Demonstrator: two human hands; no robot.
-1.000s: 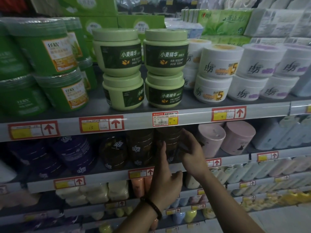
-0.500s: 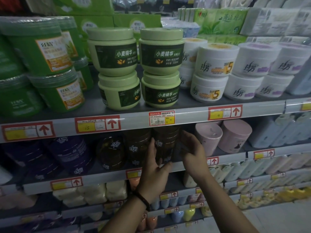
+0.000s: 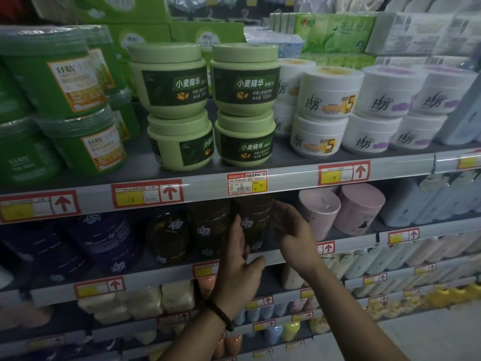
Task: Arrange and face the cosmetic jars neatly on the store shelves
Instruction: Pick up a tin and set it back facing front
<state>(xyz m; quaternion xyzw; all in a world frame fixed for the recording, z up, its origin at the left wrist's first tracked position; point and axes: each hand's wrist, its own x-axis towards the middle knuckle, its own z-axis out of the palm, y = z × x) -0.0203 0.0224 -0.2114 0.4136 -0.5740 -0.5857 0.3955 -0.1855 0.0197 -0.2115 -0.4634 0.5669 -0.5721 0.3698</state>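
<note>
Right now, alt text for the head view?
Two bare hands flank a stack of dark brown jars on the dim second shelf, the left hand flat against its left side, the right hand beside its right. On the shelf above, pale green jars stand stacked two high between green tubs and white jars.

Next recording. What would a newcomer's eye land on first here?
The four pale green jars stacked in pairs at the middle of the upper shelf, the lower left one with its label turned aside. Just below, the left hand and right hand flank a stack of dark brown jars in shadow.
</note>
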